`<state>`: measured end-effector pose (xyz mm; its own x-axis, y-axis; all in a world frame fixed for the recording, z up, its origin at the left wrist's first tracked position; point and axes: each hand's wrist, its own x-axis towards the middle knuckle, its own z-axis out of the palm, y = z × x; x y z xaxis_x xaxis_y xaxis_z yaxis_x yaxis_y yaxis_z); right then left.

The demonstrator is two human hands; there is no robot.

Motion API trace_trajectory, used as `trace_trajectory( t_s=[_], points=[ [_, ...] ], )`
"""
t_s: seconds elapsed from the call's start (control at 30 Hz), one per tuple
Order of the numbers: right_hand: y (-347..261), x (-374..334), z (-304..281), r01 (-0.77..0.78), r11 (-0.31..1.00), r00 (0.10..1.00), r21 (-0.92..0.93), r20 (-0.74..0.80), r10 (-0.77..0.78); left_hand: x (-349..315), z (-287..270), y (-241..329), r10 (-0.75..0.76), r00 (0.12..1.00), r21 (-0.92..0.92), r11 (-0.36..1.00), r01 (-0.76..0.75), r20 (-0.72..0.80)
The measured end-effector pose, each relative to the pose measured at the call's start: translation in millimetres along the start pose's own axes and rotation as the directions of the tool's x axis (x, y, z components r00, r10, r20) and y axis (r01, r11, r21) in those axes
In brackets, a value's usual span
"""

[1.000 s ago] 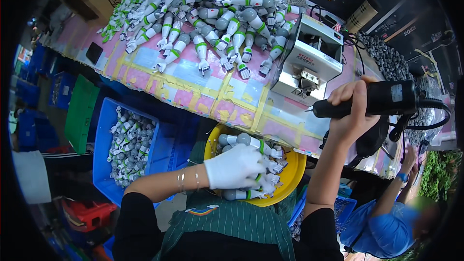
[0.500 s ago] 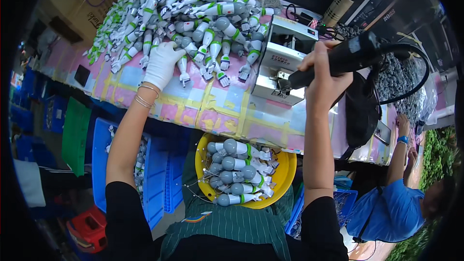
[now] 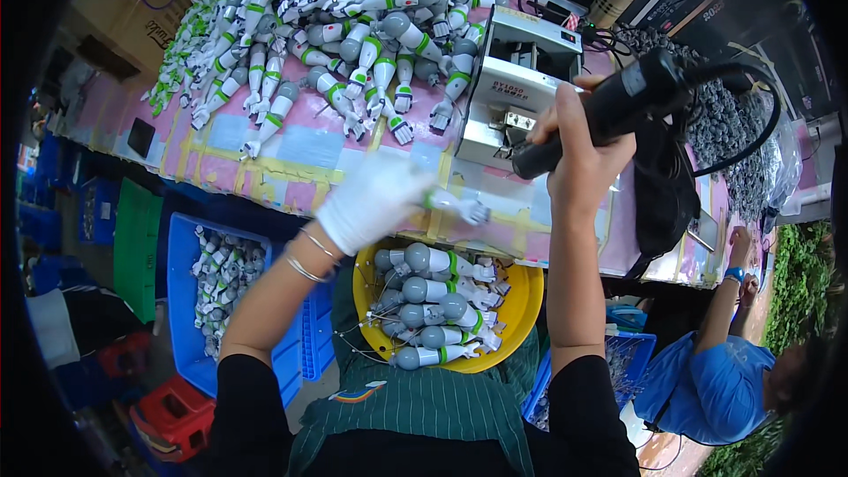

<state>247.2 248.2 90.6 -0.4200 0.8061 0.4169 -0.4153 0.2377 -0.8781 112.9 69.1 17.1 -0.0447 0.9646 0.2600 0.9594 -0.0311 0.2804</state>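
Note:
My left hand [image 3: 375, 200], in a white glove and smeared by motion, is closed round a toy arm [image 3: 461, 207] over the table's near edge. The white toy hand and green band stick out to the right; the other end is hidden in the glove. In my right hand [image 3: 585, 137] is a black electric screwdriver [image 3: 609, 115], its tip end pointing down-left beside a white screw feeder [image 3: 508, 110]. Below, a yellow basin [image 3: 523, 336] on my lap holds several white toy arms [image 3: 433, 291] with grey ball tops and green bands.
A big heap of toy arms [image 3: 353, 18] covers the table's back left. Dark small parts [image 3: 729, 159] lie in plastic at the right, near a black bag [image 3: 662, 194]. A blue crate [image 3: 181, 300] of parts stands at lower left. A co-worker in blue [image 3: 715, 380] sits at right.
My left hand has left the heap's front edge and moved right and nearer, carrying a toy arm. My right hand with the screwdriver has shifted only slightly.

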Motion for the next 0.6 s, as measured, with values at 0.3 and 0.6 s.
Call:
trace_trajectory(
  t_s=[0.3,0.6],
  points=[
    [4,-38,-15,-0.087,0.993,0.996,0.076,-0.01,0.088,19,53,50,-0.115,0.987,-0.259,0.962,0.082,-0.113],
    [13,-49,-10,-0.075,0.996,0.997,0.038,0.036,0.074,25,53,47,-0.131,0.987,-0.311,0.946,0.095,-0.097]
  ],
)
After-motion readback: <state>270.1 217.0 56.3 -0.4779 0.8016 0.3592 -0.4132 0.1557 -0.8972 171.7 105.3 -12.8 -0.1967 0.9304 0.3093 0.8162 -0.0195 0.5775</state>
